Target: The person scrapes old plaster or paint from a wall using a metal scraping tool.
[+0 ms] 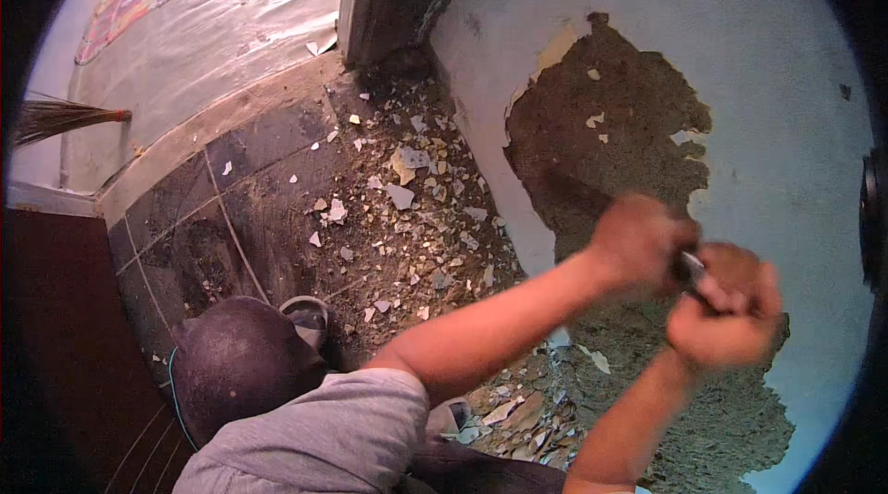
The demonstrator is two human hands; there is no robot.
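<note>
Against the wall, my left hand [638,240] is closed, its fingers wrapped round a slim tool with a shiny metal part [692,265]. My right hand [726,309] grips the same tool just to the right and nearer to me. Both hands are slightly blurred and cover most of the tool, so its kind and its working end cannot be made out. Behind them, a large brown patch [610,124] of rough, bare wall shows where the pale paint layer is gone. A loose paint flake [595,360] hangs on the lower part of the patch.
Paint chips and crumbled plaster [407,198] litter the dark tiled floor [185,244] along the wall. My bent knee [245,364] and a sandal [307,320] are at lower left. A doorway post [356,4] and a broom [69,119] stand farther off.
</note>
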